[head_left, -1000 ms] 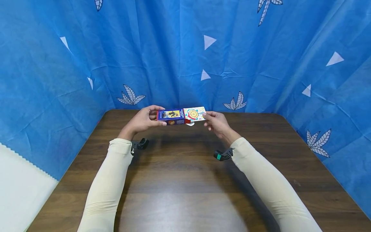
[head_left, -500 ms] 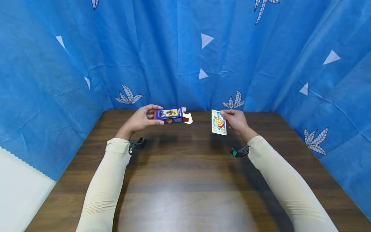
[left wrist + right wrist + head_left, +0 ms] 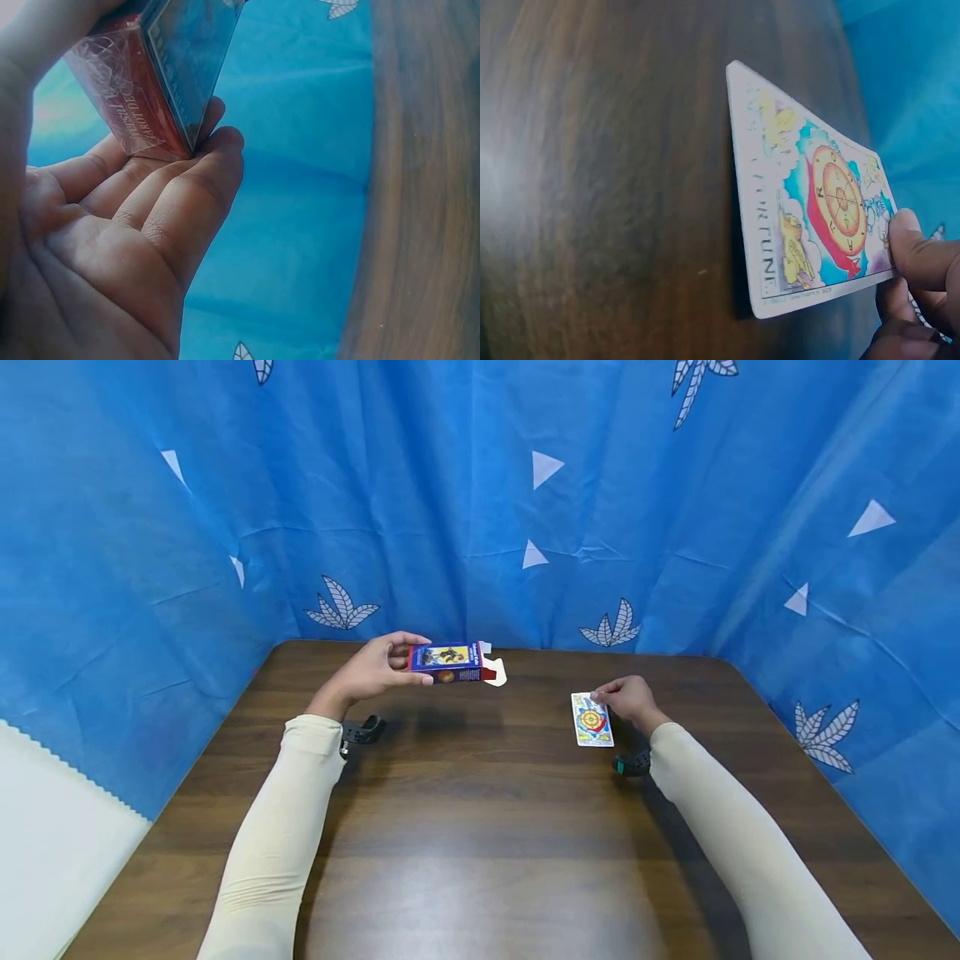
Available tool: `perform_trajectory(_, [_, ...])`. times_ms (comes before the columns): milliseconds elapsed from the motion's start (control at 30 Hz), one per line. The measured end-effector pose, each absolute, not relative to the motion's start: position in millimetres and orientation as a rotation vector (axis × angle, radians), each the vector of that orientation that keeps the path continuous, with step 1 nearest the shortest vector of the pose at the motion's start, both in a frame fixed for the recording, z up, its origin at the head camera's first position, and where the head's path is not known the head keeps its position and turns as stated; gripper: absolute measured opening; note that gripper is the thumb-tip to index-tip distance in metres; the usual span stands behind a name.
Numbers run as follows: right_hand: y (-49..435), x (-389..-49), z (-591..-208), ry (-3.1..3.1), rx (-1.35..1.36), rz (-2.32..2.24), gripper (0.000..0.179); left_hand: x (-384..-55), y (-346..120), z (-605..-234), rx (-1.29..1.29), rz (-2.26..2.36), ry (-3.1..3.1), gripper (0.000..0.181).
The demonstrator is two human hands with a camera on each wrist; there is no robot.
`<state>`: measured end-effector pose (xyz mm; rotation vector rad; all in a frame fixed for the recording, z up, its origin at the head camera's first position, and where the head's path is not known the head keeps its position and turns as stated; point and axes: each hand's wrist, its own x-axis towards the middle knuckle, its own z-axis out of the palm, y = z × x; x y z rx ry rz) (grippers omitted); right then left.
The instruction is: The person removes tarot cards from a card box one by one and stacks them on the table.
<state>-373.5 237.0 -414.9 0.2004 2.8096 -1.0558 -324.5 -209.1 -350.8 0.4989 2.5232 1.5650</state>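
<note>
Left hand grips box, flap open; right hand pinches card by one end, right of box. Tipping box could spill any contents; loose pinch could drop card.

At the lower right of the frame, the right grip, a bare hand, is pinching a printed card at its right end, one digit lying over the face and others curling beneath. The card is slanting across the centre right, showing an orange wheel on blue with a red figure below it and yellow figures towards the corners; "FORTUNE" is running along its left side. A dark shadow is edging it there. Brown wooden worktop is filling the left, and blue cloth is covering the upper right.
</note>
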Motion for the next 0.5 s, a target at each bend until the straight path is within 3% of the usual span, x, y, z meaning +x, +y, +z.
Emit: perform_trajectory(500, [230.2, -373.4, -421.4, 2.896, 0.197, -0.890, 0.032, -326.7, -206.4, -347.3, 0.487, 1.576, 2.512, 0.069])
